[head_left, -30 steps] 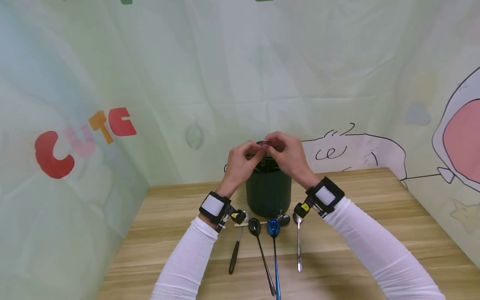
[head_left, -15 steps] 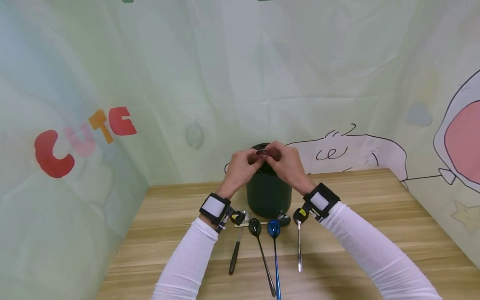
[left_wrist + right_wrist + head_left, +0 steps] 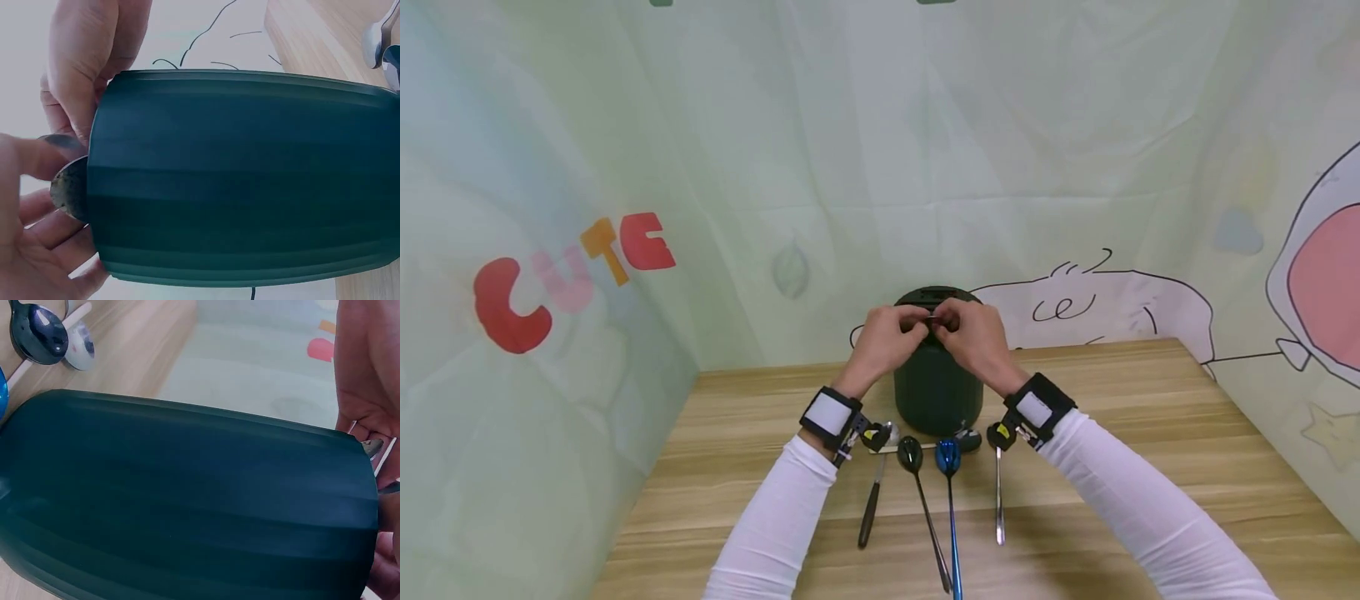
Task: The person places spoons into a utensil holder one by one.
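Both hands meet above the front of a dark green ribbed container [image 3: 937, 392] standing upright on the table. My left hand [image 3: 886, 337] and right hand [image 3: 976, 335] pinch a small, thin, dark piece with a shiny edge [image 3: 932, 318] between thumbs and fingers; its kind cannot be told. From the left wrist, a rounded dark metal tip [image 3: 69, 189] shows past the container's rim, with the left fingers around it. A second thin metal edge [image 3: 62, 140] lies by the fingertips. The right wrist view has the container hiding much of the right fingers.
Near the container's foot lie a black spoon [image 3: 910, 454], a blue spoon [image 3: 948, 458], a silver spoon [image 3: 999, 508] and a black-handled spoon [image 3: 869, 512]. A dark-bowled spoon [image 3: 968, 440] lies crosswise. The wooden table [image 3: 1187, 417] backs onto a printed cloth [image 3: 850, 167].
Both hands have come down and toward the person with the small dark piece, from above the container's top to its front. More of the container's top shows now. The spoons have not moved.
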Tool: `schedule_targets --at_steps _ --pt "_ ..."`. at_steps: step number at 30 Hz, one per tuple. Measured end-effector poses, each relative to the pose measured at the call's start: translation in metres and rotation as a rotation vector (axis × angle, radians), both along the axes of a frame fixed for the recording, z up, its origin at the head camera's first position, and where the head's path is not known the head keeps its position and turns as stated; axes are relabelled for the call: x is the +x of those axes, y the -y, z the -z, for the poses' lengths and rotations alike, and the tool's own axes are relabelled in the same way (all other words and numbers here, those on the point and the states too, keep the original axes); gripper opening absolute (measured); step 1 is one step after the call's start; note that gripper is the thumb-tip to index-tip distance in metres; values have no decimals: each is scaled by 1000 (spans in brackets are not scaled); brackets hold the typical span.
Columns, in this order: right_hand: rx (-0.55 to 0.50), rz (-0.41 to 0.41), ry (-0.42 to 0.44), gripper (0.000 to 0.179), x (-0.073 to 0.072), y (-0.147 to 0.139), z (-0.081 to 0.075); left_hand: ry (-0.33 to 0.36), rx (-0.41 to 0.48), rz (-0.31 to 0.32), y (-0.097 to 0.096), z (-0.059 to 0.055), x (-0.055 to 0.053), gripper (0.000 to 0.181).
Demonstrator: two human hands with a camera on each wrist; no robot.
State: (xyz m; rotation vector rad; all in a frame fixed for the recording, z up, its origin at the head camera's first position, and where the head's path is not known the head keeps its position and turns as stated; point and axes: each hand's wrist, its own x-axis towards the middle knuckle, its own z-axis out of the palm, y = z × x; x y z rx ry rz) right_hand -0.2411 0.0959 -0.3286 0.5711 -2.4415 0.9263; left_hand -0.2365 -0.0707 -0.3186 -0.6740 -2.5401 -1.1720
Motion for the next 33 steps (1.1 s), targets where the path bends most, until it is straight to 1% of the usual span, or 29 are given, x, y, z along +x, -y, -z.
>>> schedule_targets --at_steps 2,5,10,16,21,27,30,33 --pt "23 20 -9 9 0 0 1 18 12 9 0 0 2 25" --pt "41 31 -21 10 0 0 2 20 20 18 1 -1 4 27" --pt "67 26 -23 11 1 0 1 -8 -2 27 1 -1 5 27" --pt "90 14 3 14 5 0 -1 -40 -36 21 0 0 5 23" --pt "78 -11 21 15 7 -2 -1 -53 -45 27 0 1 7 23" --pt "38 -45 42 14 13 -5 -3 -52 -23 40 3 1 10 24" --pt "12 -57 20 17 18 -7 -8 -64 -15 36 5 -2 15 27" --pt "-19 -52 -48 29 24 -11 -17 -106 -35 34 8 -8 21 33"
